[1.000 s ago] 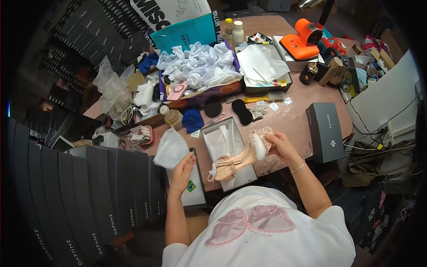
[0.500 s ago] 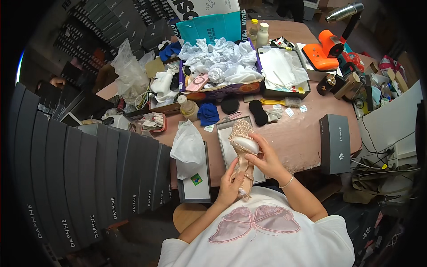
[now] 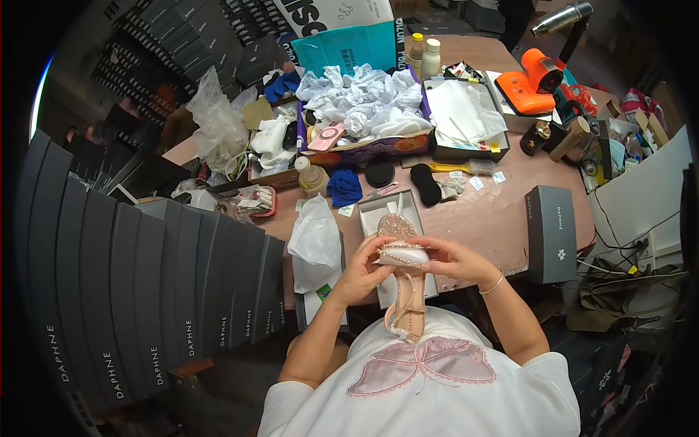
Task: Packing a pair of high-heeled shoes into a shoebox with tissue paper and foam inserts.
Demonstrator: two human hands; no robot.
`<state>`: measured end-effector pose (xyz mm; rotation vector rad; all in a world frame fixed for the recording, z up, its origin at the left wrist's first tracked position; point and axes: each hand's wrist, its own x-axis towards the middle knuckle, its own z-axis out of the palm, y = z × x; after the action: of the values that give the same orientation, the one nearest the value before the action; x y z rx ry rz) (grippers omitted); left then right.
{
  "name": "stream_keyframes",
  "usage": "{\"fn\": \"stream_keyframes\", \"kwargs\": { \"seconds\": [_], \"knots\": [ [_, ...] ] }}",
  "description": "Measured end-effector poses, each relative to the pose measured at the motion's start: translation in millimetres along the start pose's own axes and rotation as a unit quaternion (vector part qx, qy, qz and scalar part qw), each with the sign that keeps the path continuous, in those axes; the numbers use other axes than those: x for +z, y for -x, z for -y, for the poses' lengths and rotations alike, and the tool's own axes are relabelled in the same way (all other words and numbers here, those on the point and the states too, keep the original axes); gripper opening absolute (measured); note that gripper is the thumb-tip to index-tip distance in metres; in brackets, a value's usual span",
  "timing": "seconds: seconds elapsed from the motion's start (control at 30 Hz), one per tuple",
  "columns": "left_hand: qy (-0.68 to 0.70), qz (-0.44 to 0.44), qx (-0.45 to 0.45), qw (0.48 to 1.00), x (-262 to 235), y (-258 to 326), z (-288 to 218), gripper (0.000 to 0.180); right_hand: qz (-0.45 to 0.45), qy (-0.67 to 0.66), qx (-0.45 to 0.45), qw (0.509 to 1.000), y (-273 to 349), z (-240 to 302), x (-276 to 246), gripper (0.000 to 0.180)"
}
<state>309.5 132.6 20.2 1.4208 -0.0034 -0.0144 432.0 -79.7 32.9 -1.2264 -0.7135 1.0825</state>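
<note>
A glittery rose-gold sandal (image 3: 409, 306) is held before my chest, toe pointing away from me. A white pad (image 3: 405, 257) sits under its sparkling front straps. My left hand (image 3: 360, 274) grips the left side of the straps, its thumb near the pad. On the other side, my right hand (image 3: 457, 262) pinches the strap and the pad's edge between thumb and fingers. Beneath the sandal lies an open grey shoe box (image 3: 413, 202) with a pale inside. White tissue paper (image 3: 315, 233) rests on another open box part at the left.
Stacked dark shoe boxes (image 3: 131, 284) crowd the left. A closed grey box (image 3: 551, 233) stands on the right of the pink table (image 3: 488, 233). Farther back are a carton of crumpled paper (image 3: 364, 102), a yellow-handled brush (image 3: 459, 167), a black pad (image 3: 425, 185) and an orange-based device (image 3: 535, 84).
My left hand has moved up from the heel end to the front straps. The right hand has shifted slightly right and down, and the sandal now hangs lower with its toe farther from view.
</note>
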Motion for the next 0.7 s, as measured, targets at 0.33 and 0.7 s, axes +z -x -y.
{"fn": "stream_keyframes", "kwargs": {
  "seconds": [0.33,0.7],
  "knots": [
    [-0.034,-0.080,0.006,0.996,11,-1,4,0.046,-0.092,0.186,0.011,0.978,0,10,7,0.042],
    [-0.004,-0.079,-0.029,0.996,-9,11,16,0.052,-0.228,0.351,-0.148,0.896,-17,12,39,0.028]
  ]
}}
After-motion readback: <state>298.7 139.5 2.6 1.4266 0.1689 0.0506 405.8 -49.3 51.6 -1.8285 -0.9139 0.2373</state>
